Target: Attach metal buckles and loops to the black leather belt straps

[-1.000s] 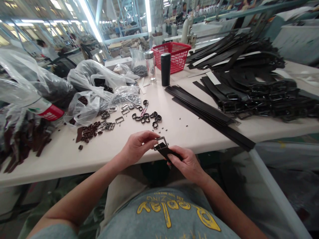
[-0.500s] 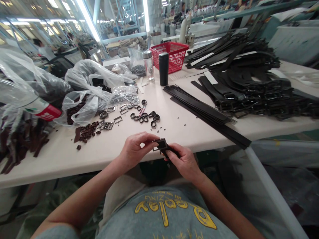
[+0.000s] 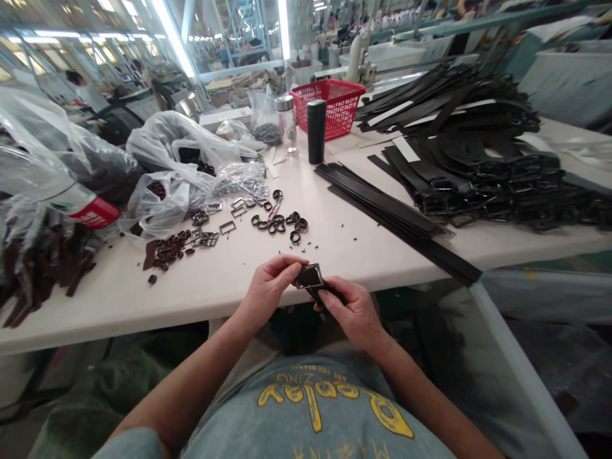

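Observation:
Just past the table's front edge, my left hand (image 3: 271,285) pinches the left side of a metal buckle (image 3: 310,276). My right hand (image 3: 351,309) is closed on a black strap (image 3: 335,291), whose end lies at the buckle frame. The part of the strap inside my right palm is hidden. On the table beyond my hands lie several black rings (image 3: 282,223), several loose buckles (image 3: 229,227) and tiny dark bits. A heap of brown rings (image 3: 171,251) is to the left of them.
Plastic bags (image 3: 176,153) fill the left of the table (image 3: 268,299). A glass bottle (image 3: 287,127), a black flask (image 3: 316,132) and a red basket (image 3: 342,95) stand at the back. Black straps (image 3: 392,210) and a pile of buckled belts (image 3: 478,172) cover the right.
The buckle has come level around the strap end, where before it was partly off to the left. My left hand has shifted slightly right with it.

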Demonstrator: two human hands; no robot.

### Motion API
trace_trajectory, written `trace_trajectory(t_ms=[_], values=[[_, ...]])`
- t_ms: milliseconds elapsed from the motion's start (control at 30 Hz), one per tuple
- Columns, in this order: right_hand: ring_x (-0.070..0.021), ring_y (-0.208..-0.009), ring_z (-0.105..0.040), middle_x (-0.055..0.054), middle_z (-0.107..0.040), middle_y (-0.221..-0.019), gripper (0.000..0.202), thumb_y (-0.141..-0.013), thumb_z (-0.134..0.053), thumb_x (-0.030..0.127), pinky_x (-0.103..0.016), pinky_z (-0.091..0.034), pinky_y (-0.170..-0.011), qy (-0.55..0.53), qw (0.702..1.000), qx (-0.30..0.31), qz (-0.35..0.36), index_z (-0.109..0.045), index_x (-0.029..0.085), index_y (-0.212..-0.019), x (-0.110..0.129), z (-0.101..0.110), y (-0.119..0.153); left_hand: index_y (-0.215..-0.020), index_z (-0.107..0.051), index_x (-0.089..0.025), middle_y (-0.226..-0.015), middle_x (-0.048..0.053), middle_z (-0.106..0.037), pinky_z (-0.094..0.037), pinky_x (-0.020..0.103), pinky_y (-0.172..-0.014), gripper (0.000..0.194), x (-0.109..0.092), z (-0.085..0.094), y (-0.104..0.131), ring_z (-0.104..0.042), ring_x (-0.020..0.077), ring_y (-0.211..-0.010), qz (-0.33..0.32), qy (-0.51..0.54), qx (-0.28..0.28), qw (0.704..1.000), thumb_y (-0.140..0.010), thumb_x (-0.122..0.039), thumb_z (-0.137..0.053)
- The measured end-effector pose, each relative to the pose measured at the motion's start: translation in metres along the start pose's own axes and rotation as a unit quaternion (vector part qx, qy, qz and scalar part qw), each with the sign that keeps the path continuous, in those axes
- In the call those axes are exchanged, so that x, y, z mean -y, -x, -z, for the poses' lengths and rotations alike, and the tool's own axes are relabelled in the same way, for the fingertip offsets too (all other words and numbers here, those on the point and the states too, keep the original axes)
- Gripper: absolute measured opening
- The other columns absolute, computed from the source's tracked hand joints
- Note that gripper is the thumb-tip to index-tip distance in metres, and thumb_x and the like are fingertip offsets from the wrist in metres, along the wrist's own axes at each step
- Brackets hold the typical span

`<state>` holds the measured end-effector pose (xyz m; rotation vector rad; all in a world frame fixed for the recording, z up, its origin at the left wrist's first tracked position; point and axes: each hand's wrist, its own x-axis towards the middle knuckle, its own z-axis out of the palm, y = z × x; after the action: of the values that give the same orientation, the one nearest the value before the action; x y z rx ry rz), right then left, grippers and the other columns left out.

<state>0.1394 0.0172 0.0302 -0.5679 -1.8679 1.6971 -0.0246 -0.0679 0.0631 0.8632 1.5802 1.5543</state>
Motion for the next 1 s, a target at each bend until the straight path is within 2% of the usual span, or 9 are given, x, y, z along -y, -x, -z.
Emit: trace_trajectory(t_ms=[100, 200, 333, 400, 567, 767, 900, 1000], values=[[-0.0162, -0.063, -0.068, -0.002, -0.071, -0.078, 0.022, -0.089, -0.057, 0.037, -0.025, -0.055, -0.06, -0.017, 1.0, -0.009, -0.017, -0.069, 0.018, -0.092, 0.0, 0.0, 0.0, -0.094, -0.075, -0.018, -0.081, 0.003, -0.071, -0.052, 0.025, -0.07, 0.032, 0.012, -0.004, 0.002, -0.062, 0.0127, -0.071, 0.054, 0.096, 0.006, 0.994, -0.081, -0.046, -0.071], [-0.016, -0.062, -0.067, -0.001, -0.07, -0.075, 0.019, -0.087, -0.057, 0.034, -0.025, -0.054, -0.059, 0.0, 1.0, -0.022, -0.019, -0.069, 0.019, -0.09, 0.0, 0.0, -0.002, -0.098, -0.075, -0.017, -0.087, 0.006, -0.073, -0.053, 0.027, -0.074, 0.037, 0.019, -0.007, 0.005, -0.064, 0.0148, -0.076, 0.072, 0.12, 0.023, 0.99, -0.083, -0.051, -0.068], [-0.0165, -0.064, -0.068, 0.0, -0.07, -0.074, 0.016, -0.085, -0.058, 0.031, -0.025, -0.054, -0.059, 0.016, 0.999, -0.022, -0.023, -0.068, 0.019, -0.088, -0.002, -0.002, -0.005, -0.092, -0.076, -0.018, -0.087, 0.002, -0.075, -0.053, 0.026, -0.078, 0.028, 0.022, -0.009, 0.009, -0.065, 0.0148, -0.078, 0.066, 0.099, 0.035, 0.992, -0.071, -0.036, -0.082], [-0.0174, -0.066, -0.068, 0.0, -0.069, -0.074, 0.016, -0.085, -0.06, 0.033, -0.025, -0.053, -0.059, 0.02, 0.999, -0.007, -0.033, -0.068, 0.019, -0.089, -0.004, -0.002, -0.005, -0.087, -0.076, -0.018, -0.085, 0.002, -0.076, -0.054, 0.027, -0.076, 0.027, 0.022, -0.009, 0.01, -0.066, 0.0155, -0.077, 0.07, 0.097, 0.031, 0.992, -0.066, -0.032, -0.085], [-0.0185, -0.074, -0.068, -0.002, -0.071, -0.082, 0.019, -0.086, -0.062, 0.034, -0.027, -0.055, -0.066, 0.031, 0.998, 0.039, -0.05, -0.069, 0.018, -0.092, -0.007, 0.003, -0.008, -0.083, -0.074, -0.017, -0.083, 0.002, -0.075, -0.055, 0.029, -0.078, 0.025, 0.025, -0.01, 0.007, -0.067, 0.0155, -0.076, 0.066, 0.101, 0.012, 0.993, -0.065, -0.031, -0.085], [-0.0174, -0.074, -0.065, -0.001, -0.069, -0.077, 0.012, -0.084, -0.06, 0.025, -0.026, -0.053, -0.069, 0.061, 0.993, 0.091, -0.05, -0.068, 0.016, -0.086, -0.006, 0.011, -0.012, -0.077, -0.072, -0.017, -0.076, 0.0, -0.073, -0.055, 0.025, -0.071, 0.024, 0.025, -0.013, 0.008, -0.065, 0.013, -0.069, 0.068, 0.129, 0.006, 0.989, -0.061, -0.027, -0.087], [-0.0172, -0.074, -0.064, -0.001, -0.071, -0.078, 0.013, -0.083, -0.057, 0.021, -0.026, -0.052, -0.07, 0.077, 0.987, 0.126, -0.062, -0.068, 0.015, -0.084, -0.003, 0.013, -0.016, -0.078, -0.071, -0.016, -0.069, -0.001, -0.07, -0.052, 0.024, -0.062, 0.023, 0.026, -0.013, 0.007, -0.061, 0.0115, -0.061, 0.069, 0.124, 0.015, 0.99, -0.064, -0.027, -0.085], [-0.018, -0.075, -0.066, -0.002, -0.071, -0.079, 0.014, -0.083, -0.059, 0.026, -0.027, -0.053, -0.071, 0.036, 0.987, 0.127, -0.095, -0.069, 0.016, -0.084, 0.001, 0.01, -0.018, -0.079, -0.071, -0.015, -0.068, -0.001, -0.069, -0.052, 0.023, -0.06, 0.021, 0.03, -0.012, 0.004, -0.06, 0.0108, -0.059, 0.065, 0.148, 0.025, 0.987, -0.066, -0.025, -0.084]])
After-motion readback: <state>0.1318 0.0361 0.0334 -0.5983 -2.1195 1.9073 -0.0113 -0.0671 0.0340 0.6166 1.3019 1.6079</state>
